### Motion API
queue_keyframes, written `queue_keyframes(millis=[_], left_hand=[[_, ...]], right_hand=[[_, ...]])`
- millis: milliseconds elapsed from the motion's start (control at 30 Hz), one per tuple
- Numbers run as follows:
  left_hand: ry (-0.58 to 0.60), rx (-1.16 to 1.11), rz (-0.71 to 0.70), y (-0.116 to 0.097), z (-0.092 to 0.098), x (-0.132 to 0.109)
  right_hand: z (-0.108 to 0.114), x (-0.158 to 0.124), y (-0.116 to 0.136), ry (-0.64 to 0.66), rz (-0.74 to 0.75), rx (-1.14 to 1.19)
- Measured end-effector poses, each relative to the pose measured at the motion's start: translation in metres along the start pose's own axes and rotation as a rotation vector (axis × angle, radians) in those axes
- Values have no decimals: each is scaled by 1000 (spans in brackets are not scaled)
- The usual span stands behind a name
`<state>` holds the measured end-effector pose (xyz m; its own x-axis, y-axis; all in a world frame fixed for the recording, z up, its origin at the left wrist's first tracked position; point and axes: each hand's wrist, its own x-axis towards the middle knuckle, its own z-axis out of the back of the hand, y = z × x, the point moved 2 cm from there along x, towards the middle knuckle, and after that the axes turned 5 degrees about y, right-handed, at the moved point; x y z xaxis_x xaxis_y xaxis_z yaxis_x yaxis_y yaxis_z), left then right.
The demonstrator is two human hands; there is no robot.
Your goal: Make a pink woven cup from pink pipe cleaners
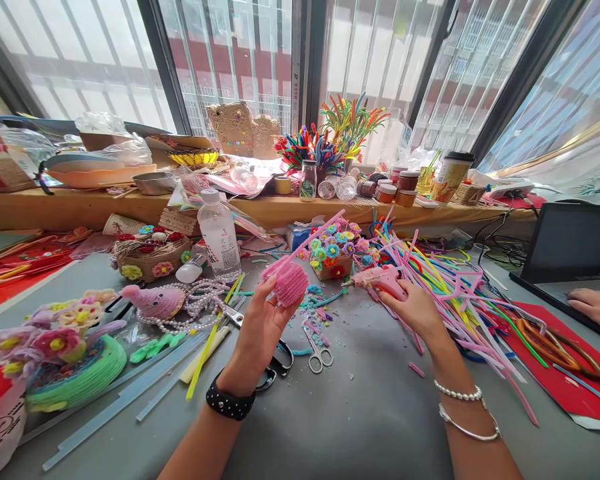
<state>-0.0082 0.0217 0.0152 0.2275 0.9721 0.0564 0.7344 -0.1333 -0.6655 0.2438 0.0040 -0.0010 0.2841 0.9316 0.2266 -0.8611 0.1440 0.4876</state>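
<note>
In the head view, we are holding a pink, ribbed piece [291, 285] above the middle of the table [370, 413], our left grip [263, 320] pinching its near side between thumb and fingers, while a long pink strip [313, 239] is slanting up beside it toward the table's far edge. Our right grip [415, 310] is clasping the handle of a pink glue gun [380, 277], whose nozzle is pointing left, apart from the piece. We are judging the piece light, soft and springy, unlikely to slip but easily squashed, so we are favouring a gentle hold on its sides; the gun is seeming stiffer and heavier, best taken by its handle, away from the nozzle. Nearer the far edge, a flower basket [334, 268] is showing curled, fuzzy petals over a brown woven wall. Toward the right edge, slender fuzzy stems [460, 300] are sprawling in a tangle. Toward the left edge, smooth translucent sticks [115, 413] are lying near glossy round beads [200, 293], and smooth-looped scissors [320, 357] are resting mid-table among crumbly scraps.
</note>
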Motion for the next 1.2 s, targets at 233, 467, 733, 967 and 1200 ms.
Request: queue_keyframes(millis=[233, 467, 733, 967, 1200], left_hand=[[-38, 148, 64, 6, -5, -5], [-11, 234, 155, 12, -6, -5], [-38, 253, 189, 17, -4, -5], [-41, 268, 193, 19, -3, -5], [-19, 279, 187, 19, -3, -4]], right_hand=[[3, -12, 24, -388, 136, 155], [-10, -29, 42, -533, 264, 168], [-12, -31, 45, -662, 329, 69], [-15, -33, 49, -595, 359, 22], [-14, -33, 51, -601, 396, -6]])
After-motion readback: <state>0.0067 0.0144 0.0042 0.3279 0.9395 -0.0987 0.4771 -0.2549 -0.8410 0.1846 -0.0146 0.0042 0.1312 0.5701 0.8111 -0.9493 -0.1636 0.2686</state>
